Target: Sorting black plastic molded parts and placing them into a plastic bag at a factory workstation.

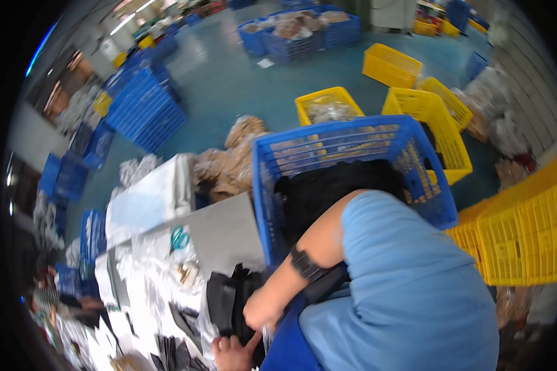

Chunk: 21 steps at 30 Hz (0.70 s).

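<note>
My right hand, with a black watch on its wrist, is closed low at the table's edge. What its fingers hold is hidden; a bit of clear plastic shows just below them. Close by, my left hand lies with its fingers and thumb apart, the thumb pointing toward the right hand. Flat black fabric pieces lie beside both hands on the table. Further left are clear plastic bags and teal-handled scissors. My right arm reaches past a blue crate that holds black cloth.
Yellow crates stand behind the blue crate, and stacked yellow crates are at the right. A white bundle and brown bagged goods lie beyond the grey table. Blue crates line the far left.
</note>
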Available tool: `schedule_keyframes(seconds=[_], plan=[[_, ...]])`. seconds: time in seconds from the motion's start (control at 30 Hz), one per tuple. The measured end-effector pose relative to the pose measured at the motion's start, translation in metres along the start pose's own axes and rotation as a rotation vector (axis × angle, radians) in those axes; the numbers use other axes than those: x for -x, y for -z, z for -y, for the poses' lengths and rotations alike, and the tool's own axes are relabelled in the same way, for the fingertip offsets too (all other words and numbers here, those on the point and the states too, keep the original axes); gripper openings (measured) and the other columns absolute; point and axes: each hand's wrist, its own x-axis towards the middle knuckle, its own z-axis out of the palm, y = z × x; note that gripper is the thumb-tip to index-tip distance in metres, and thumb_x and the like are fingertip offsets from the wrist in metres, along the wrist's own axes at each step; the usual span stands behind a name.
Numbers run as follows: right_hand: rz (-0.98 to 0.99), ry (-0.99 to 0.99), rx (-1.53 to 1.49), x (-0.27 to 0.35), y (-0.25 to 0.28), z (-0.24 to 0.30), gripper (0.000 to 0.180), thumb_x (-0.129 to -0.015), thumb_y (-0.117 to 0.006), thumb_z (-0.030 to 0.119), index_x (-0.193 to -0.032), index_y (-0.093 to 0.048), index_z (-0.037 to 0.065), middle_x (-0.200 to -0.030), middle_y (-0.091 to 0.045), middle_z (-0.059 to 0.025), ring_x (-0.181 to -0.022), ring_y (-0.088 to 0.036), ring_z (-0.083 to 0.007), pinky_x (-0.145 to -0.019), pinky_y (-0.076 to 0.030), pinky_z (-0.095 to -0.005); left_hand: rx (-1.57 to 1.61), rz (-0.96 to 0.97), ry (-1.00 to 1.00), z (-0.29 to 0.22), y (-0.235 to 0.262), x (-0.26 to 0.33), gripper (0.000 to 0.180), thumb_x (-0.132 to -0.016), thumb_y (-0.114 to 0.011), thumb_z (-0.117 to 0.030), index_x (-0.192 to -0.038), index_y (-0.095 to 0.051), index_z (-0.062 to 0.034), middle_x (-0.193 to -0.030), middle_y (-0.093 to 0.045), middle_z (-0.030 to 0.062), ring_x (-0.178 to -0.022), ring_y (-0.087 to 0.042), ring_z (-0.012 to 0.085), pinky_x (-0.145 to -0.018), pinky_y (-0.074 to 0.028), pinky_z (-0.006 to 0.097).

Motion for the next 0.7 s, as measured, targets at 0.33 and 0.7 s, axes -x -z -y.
schedule_keyframes(seconds=[0.33,0.7], plan=[[0.004,-0.447,0.886,0.052,0.081,-0.075,0.010,-0.073,-0.063,0.020,-0.074,-0.072,0.018,-0.079,-0.069,-0.0007,-0.099,-0.057,-0.0188,-0.077,-0.040,-0.0394,0.088,-0.190,0.215,-0.027,-0.011,0.008,0.051,-0.088,-0.048,-0.011,-0.126,-0.060,-0.0422,-0.077,-0.051,0.0034,-0.084,-0.054,0.0203,-0.105,-0.034,0.046],[-0.130,-0.655,0.020,-0.014,0.083,-0.192,0.053,-0.077,-0.074,0.037,-0.119,-0.060,0.008,-0.087,-0.069,-0.0120,-0.072,-0.066,-0.0262,-0.060,-0.053,-0.0398,0.303,0.074,0.421,-0.078,-0.012,0.088,0.057,-0.088,-0.052,-0.041,-0.143,-0.044,-0.0274,-0.102,-0.067,0.0110,-0.122,-0.052,0.0265,-0.106,-0.006,0.073]])
